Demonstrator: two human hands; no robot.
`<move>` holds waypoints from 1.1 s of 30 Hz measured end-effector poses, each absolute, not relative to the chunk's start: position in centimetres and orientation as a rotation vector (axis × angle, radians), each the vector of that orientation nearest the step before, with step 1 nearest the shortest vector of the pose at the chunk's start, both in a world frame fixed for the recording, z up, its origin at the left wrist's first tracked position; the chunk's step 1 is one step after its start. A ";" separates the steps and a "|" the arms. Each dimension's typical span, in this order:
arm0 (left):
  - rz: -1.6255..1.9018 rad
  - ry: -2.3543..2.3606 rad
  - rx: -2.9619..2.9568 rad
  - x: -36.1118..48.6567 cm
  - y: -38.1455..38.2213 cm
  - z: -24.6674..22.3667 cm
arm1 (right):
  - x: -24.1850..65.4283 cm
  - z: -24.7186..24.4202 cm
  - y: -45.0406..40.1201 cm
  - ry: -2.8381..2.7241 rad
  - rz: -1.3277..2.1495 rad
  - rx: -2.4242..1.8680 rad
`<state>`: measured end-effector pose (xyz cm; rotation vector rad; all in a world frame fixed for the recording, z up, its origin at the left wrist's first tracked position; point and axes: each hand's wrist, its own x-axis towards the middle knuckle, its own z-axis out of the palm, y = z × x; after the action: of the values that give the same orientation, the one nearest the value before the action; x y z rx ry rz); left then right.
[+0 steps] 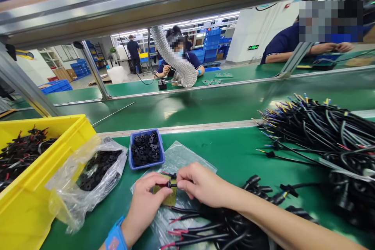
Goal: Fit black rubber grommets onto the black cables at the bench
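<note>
My left hand [149,199] is closed, thumb and forefinger pinching a small black plastic part [169,184]. From its right side runs a short stretch of black cable [174,185], which my right hand [199,185] grips between thumb and bent fingers. Both hands are close together over a yellowish pad [169,200] lying on a clear plastic bag [187,154]. Another cable end with red wire shows just behind the fingers. Below my right forearm, several black cables [205,228] with red wire ends lie in a bundle.
A blue bin [161,159] of small black parts stands behind my hands. To the left are a plastic bag [70,203] of black pieces and a yellow crate [32,211]. A large cable pile [316,125] fills the right. A metal shelf beam [117,8] crosses overhead; co-workers sit opposite.
</note>
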<state>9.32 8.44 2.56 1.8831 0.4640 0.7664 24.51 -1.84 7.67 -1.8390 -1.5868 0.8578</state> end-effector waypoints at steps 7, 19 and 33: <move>0.940 0.174 1.995 9.7 7.4 2.4 | 24.7 6.9 -1.6 -1.412 1.187 -1.703; 0.727 0.517 1.942 10.4 8.1 2.7 | 25.0 7.4 -2.0 -1.564 0.985 -1.861; 0.766 0.462 2.080 10.6 7.9 2.6 | 25.0 7.1 -1.6 -1.587 0.894 -1.889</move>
<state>10.59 7.91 2.63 2.0802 0.4619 0.7659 25.00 -1.65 7.13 -1.8886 -1.5866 0.8940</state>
